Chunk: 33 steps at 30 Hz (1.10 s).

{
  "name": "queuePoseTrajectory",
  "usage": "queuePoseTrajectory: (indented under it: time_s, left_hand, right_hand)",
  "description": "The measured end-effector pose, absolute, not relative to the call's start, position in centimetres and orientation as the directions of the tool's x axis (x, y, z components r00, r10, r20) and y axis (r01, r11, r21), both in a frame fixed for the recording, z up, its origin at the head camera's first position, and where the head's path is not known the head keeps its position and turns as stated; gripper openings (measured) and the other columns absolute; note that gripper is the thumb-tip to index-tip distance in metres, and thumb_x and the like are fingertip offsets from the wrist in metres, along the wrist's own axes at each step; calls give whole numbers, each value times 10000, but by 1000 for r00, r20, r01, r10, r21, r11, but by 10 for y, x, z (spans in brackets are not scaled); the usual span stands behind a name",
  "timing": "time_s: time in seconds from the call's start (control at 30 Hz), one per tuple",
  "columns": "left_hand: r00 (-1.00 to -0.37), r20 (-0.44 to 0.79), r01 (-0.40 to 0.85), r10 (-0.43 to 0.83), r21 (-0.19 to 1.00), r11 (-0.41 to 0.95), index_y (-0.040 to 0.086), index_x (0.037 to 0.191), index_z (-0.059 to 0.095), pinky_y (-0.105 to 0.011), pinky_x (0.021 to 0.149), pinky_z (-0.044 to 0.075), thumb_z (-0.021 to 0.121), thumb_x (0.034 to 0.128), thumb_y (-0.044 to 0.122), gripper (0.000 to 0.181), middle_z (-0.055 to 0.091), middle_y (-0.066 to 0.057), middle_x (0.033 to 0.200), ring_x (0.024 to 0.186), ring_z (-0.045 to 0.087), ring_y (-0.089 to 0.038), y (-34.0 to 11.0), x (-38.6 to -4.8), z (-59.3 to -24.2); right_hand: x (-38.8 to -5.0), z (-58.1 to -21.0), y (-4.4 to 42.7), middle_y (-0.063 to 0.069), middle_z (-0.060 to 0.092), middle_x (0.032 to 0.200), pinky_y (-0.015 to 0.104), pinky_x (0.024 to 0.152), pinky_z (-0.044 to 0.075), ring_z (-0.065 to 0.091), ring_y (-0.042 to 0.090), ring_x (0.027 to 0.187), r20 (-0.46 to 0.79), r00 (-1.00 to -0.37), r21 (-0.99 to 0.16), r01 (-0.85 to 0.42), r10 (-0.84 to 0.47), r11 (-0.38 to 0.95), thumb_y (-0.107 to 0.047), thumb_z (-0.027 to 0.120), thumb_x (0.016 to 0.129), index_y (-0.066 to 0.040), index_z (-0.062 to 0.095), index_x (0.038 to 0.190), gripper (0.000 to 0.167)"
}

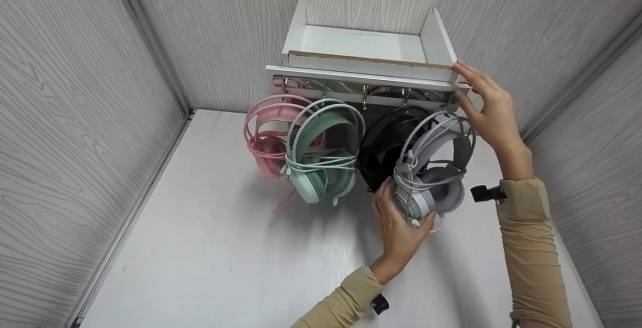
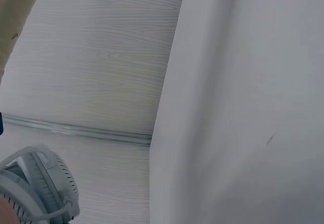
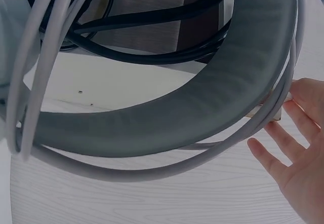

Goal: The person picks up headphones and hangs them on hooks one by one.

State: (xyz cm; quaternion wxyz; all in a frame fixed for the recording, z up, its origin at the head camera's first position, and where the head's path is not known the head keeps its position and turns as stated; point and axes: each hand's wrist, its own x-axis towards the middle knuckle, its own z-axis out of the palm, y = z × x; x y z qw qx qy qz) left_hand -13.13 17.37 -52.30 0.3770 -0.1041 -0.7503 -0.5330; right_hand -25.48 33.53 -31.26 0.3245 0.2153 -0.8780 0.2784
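My left hand (image 1: 401, 235) grips the lower ear cup of a pair of light grey headphones (image 1: 424, 200), fingers on one side and thumb on the other. The headband top lies just below the rightmost hook of a metal hook rail (image 1: 346, 90); whether it bears on the hook is unclear. A grey ear cup (image 2: 48, 186) shows at the left wrist view's corner. My right hand (image 1: 494, 112) touches the right end of the white shelf (image 1: 366, 42) and rail with extended fingers. In the right wrist view, the grey headband (image 3: 152, 133) crosses before the spread fingers (image 3: 268, 158).
Pink headphones (image 1: 273, 155) and mint green headphones (image 1: 306, 187) hang at the rail's left, their cables wound around them. Black headphones (image 1: 381, 155) hang partly behind the grey pair. Wood-grain panels (image 1: 90, 92) enclose the white tabletop (image 1: 215, 248).
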Motion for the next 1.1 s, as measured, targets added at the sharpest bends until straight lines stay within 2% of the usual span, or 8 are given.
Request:
queuePoseTrajectory:
  time_s: [0.1, 0.27, 0.4, 0.87, 1.0, 1.1]
  left_hand:
    - [-698, 684, 583, -209, 714, 389, 13, 1497, 308, -428, 1098, 375, 870, 767, 366, 987, 408, -97, 1487, 1353, 409, -257, 173, -133, -522]
    - [-743, 646, 558, -173, 741, 373, 39, 1507, 280, -398, 1075, 422, 852, 802, 389, 973, 414, -79, 1466, 1321, 440, -228, 173, -136, -524]
    - [-764, 630, 551, -140, 750, 366, 47, 1504, 282, -383, 1082, 418, 847, 810, 403, 963, 423, -78, 1458, 1315, 449, -212, 172, -135, -525]
    - [-750, 659, 619, -55, 729, 292, 51, 1454, 373, -333, 1097, 405, 829, 845, 344, 815, 502, -63, 1407, 1309, 479, -186, 153, -144, -515]
    - [-747, 664, 630, -30, 723, 284, 59, 1398, 450, -323, 1083, 415, 810, 873, 310, 684, 534, -40, 1365, 1282, 497, -167, 144, -148, -509]
    - [-744, 668, 641, 12, 709, 296, 85, 1302, 554, -298, 1027, 447, 759, 922, 239, 459, 589, -15, 1283, 1198, 539, -159, 135, -152, -503]
  right_hand:
    - [-256, -313, 336, -94, 551, 1475, 346, 957, 486, 630, 246, 1190, 698, -690, -345, -561, -194, 753, -81, 646, 989, -232, 584, 1446, 485]
    - [-258, -313, 334, -63, 554, 1476, 448, 949, 500, 620, 257, 1204, 701, -687, -355, -570, -193, 741, -82, 649, 988, -212, 591, 1439, 472]
    - [-258, -314, 333, -58, 554, 1477, 487, 953, 503, 631, 275, 1185, 699, -691, -364, -565, -184, 740, -77, 657, 982, -206, 593, 1436, 476]
    - [-260, -316, 332, -44, 522, 1507, 541, 992, 485, 610, 314, 1213, 704, -685, -360, -568, -184, 740, -86, 620, 1005, -198, 555, 1469, 482]
    - [-262, -317, 331, -43, 517, 1512, 532, 1037, 457, 609, 322, 1217, 707, -683, -362, -571, -183, 737, -85, 618, 1005, -191, 551, 1471, 482]
    - [-263, -316, 332, -43, 508, 1520, 524, 1071, 432, 592, 334, 1246, 710, -680, -355, -571, -184, 741, -85, 616, 1006, -185, 547, 1474, 484]
